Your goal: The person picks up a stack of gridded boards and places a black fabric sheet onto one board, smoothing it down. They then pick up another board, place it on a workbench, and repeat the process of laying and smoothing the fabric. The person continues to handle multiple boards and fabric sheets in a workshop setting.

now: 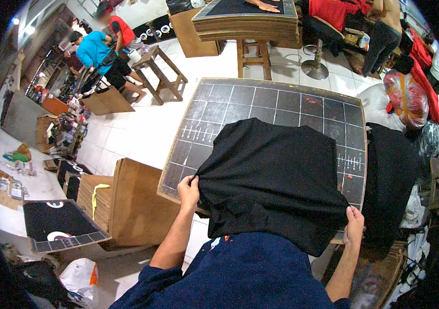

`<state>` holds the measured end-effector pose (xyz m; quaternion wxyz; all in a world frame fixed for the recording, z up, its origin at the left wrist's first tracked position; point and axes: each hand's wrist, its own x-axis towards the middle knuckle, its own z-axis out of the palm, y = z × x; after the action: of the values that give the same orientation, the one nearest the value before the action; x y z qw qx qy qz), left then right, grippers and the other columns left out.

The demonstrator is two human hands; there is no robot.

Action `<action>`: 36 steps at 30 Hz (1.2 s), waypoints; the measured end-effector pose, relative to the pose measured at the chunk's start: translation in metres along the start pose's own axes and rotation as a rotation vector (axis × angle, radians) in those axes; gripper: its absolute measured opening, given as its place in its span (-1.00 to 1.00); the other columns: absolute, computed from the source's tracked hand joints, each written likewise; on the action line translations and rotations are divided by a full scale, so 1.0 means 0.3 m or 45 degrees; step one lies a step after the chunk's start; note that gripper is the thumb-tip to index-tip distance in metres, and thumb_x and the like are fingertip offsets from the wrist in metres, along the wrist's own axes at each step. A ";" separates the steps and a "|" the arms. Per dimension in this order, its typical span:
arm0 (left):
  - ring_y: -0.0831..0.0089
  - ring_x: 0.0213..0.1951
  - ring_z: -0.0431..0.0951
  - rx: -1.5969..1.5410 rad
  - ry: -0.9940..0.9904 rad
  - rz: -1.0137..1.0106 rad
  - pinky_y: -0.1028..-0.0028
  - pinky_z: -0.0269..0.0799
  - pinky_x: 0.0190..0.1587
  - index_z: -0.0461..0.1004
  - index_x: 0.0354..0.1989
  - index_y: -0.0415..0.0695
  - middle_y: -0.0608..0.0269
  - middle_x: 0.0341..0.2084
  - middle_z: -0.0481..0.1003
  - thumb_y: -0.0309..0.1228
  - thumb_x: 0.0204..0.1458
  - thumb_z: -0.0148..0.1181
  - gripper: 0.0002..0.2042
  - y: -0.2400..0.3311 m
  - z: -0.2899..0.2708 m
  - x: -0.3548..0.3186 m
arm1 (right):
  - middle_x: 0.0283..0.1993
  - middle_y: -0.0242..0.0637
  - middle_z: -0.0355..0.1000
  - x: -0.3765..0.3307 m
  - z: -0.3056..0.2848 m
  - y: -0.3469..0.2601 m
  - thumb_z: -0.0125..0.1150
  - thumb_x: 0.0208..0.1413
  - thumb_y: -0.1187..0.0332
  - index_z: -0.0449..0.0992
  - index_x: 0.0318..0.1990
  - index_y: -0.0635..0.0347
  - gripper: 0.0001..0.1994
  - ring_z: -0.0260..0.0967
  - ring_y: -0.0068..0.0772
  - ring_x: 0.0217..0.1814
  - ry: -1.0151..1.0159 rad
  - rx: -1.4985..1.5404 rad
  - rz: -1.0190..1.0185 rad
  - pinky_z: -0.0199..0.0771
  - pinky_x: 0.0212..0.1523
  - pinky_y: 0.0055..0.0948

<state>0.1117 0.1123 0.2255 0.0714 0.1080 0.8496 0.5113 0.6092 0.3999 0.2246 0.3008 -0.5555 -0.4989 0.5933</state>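
A piece of black cloth (276, 175), perhaps a garment panel, lies over a dark board (281, 98) marked with a white grid. Its near part hangs past the board's near edge, close to my body. At the cloth's left side, my left hand (188, 191) pinches the edge and pulls a few creases into it. My right hand (354, 225) grips the lower right corner between thumb and fingers. Toward the far edge the cloth lies fairly flat, while the near part is wrinkled.
A stack of boards (248, 28) on a wooden stand is ahead, with another person's hand (267, 7) on top. More black cloth (392, 180) is piled at right, below plastic-wrapped bundles (407, 100). Brown boards (142, 206) stand left. Other people and a wooden stool (157, 72) are far left.
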 end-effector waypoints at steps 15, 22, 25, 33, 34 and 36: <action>0.47 -0.35 0.53 -0.148 -0.372 -0.219 0.44 0.47 -0.25 0.51 -0.18 -0.29 0.29 -0.37 0.55 -0.59 0.04 0.37 -0.80 -0.033 -0.134 -0.010 | -0.37 -0.48 0.49 -0.088 0.048 -0.015 0.30 0.26 0.32 0.61 -0.24 0.33 -0.80 0.33 -0.66 -0.34 0.160 -0.069 0.061 0.33 -0.28 -0.52; 0.42 -0.34 0.59 0.114 0.074 0.003 0.38 0.49 -0.21 0.59 -0.24 -0.41 0.08 -0.41 0.64 -0.47 0.19 0.27 -0.81 -0.112 -0.144 -0.036 | -0.51 -0.57 0.35 -0.085 0.064 -0.011 0.30 0.28 0.30 0.57 -0.38 0.31 -0.74 0.18 -0.75 -0.46 0.307 -0.302 -0.088 0.16 -0.43 -0.57; 0.39 -0.36 0.59 0.260 0.128 0.087 0.34 0.49 -0.22 0.59 -0.24 -0.40 0.04 -0.44 0.63 -0.43 0.24 0.20 -0.79 -0.108 -0.149 -0.050 | -0.53 -0.60 0.34 -0.093 0.040 -0.033 0.32 0.27 0.29 0.56 -0.38 0.31 -0.74 0.15 -0.80 -0.49 0.214 -0.374 -0.054 0.10 -0.48 -0.61; 0.52 -0.44 0.51 0.355 -0.096 -0.051 0.38 0.41 -0.36 0.60 -0.34 -0.36 0.19 -0.54 0.57 -0.39 0.25 0.22 -0.76 -0.080 -0.180 -0.032 | -0.45 -0.60 0.38 -0.051 -0.014 0.026 0.23 0.32 0.27 0.59 -0.27 0.34 -0.74 0.20 -0.75 -0.42 0.041 -0.169 -0.093 0.18 -0.42 -0.56; 0.55 -0.45 0.49 0.297 -0.175 -0.097 0.41 0.40 -0.38 0.61 -0.35 -0.36 0.25 -0.54 0.57 -0.40 0.23 0.25 -0.77 -0.075 -0.190 -0.033 | -0.45 -0.60 0.38 -0.052 -0.017 0.027 0.21 0.33 0.27 0.59 -0.25 0.35 -0.74 0.20 -0.74 -0.41 0.009 -0.208 -0.104 0.19 -0.41 -0.56; 0.59 -0.47 0.48 0.195 -0.305 -0.159 0.46 0.39 -0.40 0.62 -0.34 -0.37 0.30 -0.51 0.58 -0.43 0.20 0.29 -0.80 -0.068 -0.211 -0.034 | -0.41 -0.54 0.44 -0.059 -0.022 0.018 0.27 0.28 0.30 0.60 -0.17 0.38 -0.75 0.27 -0.71 -0.39 -0.039 -0.250 -0.015 0.27 -0.36 -0.56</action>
<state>0.1045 0.0465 0.2370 0.1952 0.1203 0.8767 0.4229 0.6203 0.3837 0.2269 0.2407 -0.5702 -0.5626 0.5480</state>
